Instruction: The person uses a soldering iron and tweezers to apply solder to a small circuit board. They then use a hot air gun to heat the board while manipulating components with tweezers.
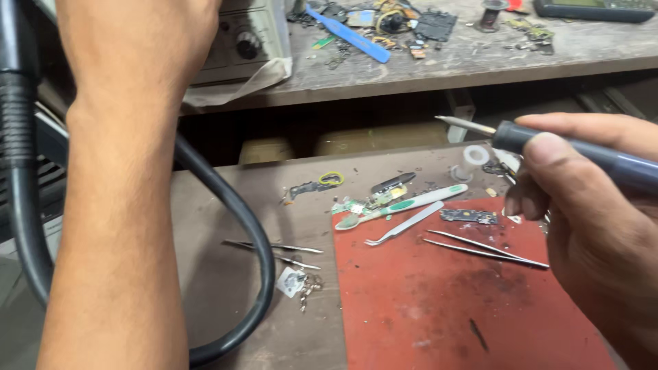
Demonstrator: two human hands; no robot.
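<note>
- The left hand (140,41) reaches up across the far-left side to the grey box with a black dial (245,42) on the upper bench; only its back and forearm show, so I cannot tell whether its fingers are spread or closed.
- A thick black hose (236,226) loops under that forearm and over the left edge of the brown work surface (219,199).
- Just right of the loop lie thin metal probes (274,248), with a small heap of loose metal bits (298,282) below them.
- A red mat (445,308) covers the right part of the surface.
- At the mat's far left corner rests a green-and-white toothbrush (404,204), a curved pair of tweezers (404,224) just below it.
- A small dark circuit board (469,216) sits near the mat's far edge, and straight tweezers (486,250) lie just in front of it.
- A small white spool (471,159) stands beyond the mat.
- The right hand (589,205) is wrapped around a soldering iron (548,144), thumb along the dark handle; its tip points left, raised above the spool and clear of the board.
</note>
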